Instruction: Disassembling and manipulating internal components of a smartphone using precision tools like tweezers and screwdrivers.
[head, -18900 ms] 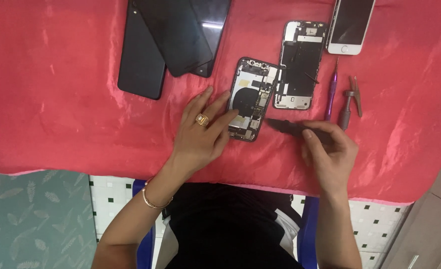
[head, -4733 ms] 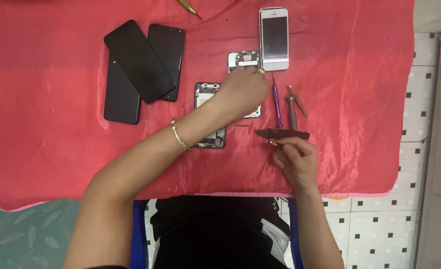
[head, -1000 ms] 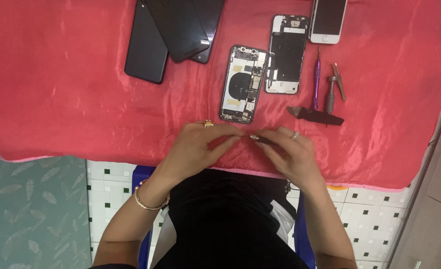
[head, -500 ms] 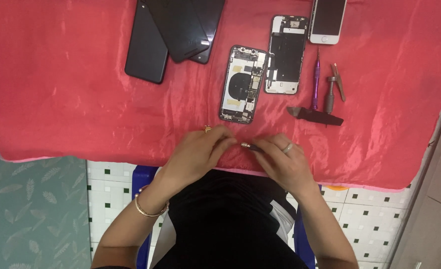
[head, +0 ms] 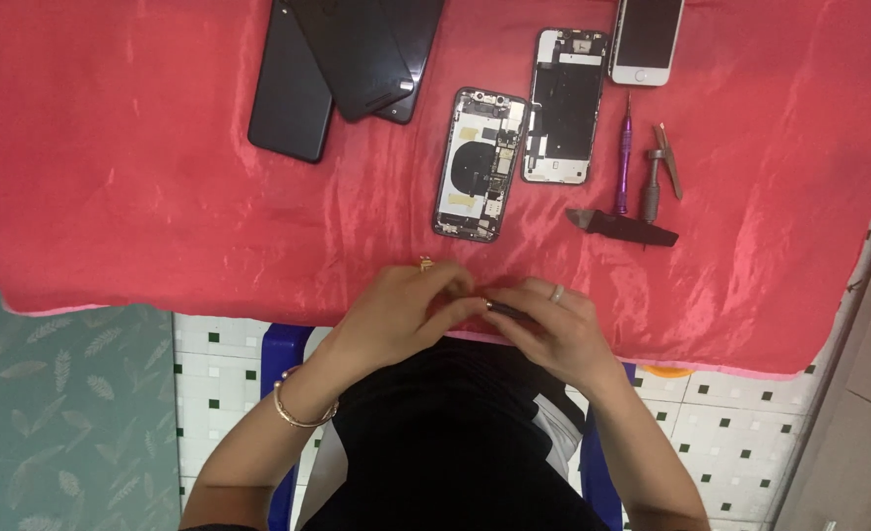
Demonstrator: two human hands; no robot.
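The cloth (head: 111, 177) is bright red. Three phones (head: 342, 69) are black, the screwdriver (head: 623, 157) is purple — and the floor tiles (head: 720, 433) are white with little dark squares.

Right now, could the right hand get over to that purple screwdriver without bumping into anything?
Probably yes. The right hand is busy pinching a small dark part with the left hand, but only bare red cloth and a flat black piece lie before the purple screwdriver.

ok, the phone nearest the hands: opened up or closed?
Opened up. The phone lies flat on the red cloth with no cover, its boards, coil and internal parts exposed.
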